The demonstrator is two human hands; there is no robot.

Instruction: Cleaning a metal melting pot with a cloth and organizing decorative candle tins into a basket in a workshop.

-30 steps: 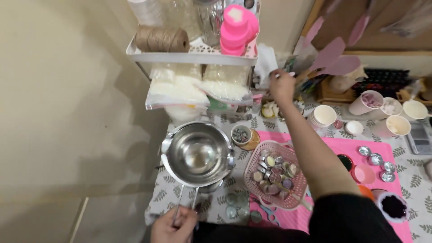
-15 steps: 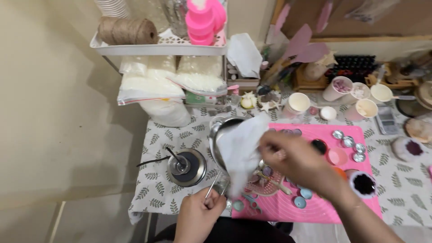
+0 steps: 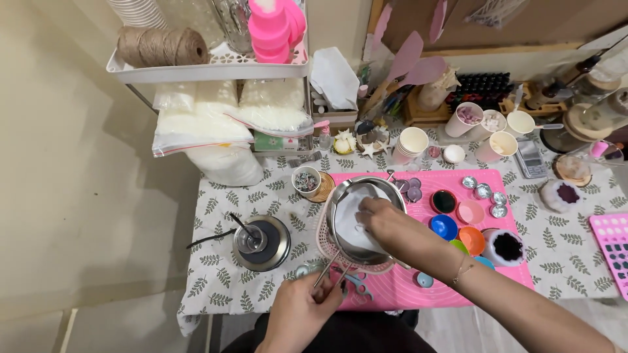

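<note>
- The steel melting pot [image 3: 364, 219] hangs tilted above the pink basket [image 3: 327, 245], which sits on the left end of the pink silicone mat [image 3: 418, 287].
- The left hand [image 3: 302, 308] is closed round the pot's thin wire handle [image 3: 329, 268], just in front of the mat's near edge.
- The right hand [image 3: 386, 222] has its fingers bunched on a white paper tissue [image 3: 353, 216], pressing it against the pot's inner wall.
- Handling, as a judgement: the pot looks thin-walled, light and rigid, with a slick polished inside; the handle is the sure hold, while the rim would slip. The tissue is soft and tears easily, so it wants gentle pressure.
- Against half a second ago: the tissue was then held up loose over the pot; now it lies inside. The small electric heater [image 3: 261, 243], left of the mat, keeps its place.
</note>
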